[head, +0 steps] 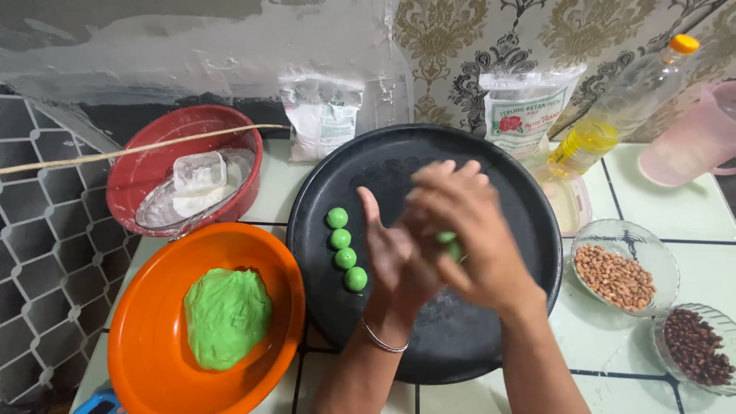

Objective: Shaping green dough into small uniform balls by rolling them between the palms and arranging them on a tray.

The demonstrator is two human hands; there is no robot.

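Over the big black round tray (491,169), my left hand (391,257) lies palm up and my right hand (468,230) presses down across it. A small piece of green dough (451,245) shows between the two palms. Several green dough balls (345,248) sit in a short column on the tray, just left of my left hand. A lump of green dough (227,316) rests in the orange bowl (153,360) at the lower left.
A red bowl (138,169) at the back left holds a glass dish, a small clear box and a thin stick. Two flour bags (322,115) and an oil bottle (613,115) stand by the wall. Glass bowls of peanuts (617,276) and dark beans (698,345) sit on the right, a pink jug (690,138) behind.
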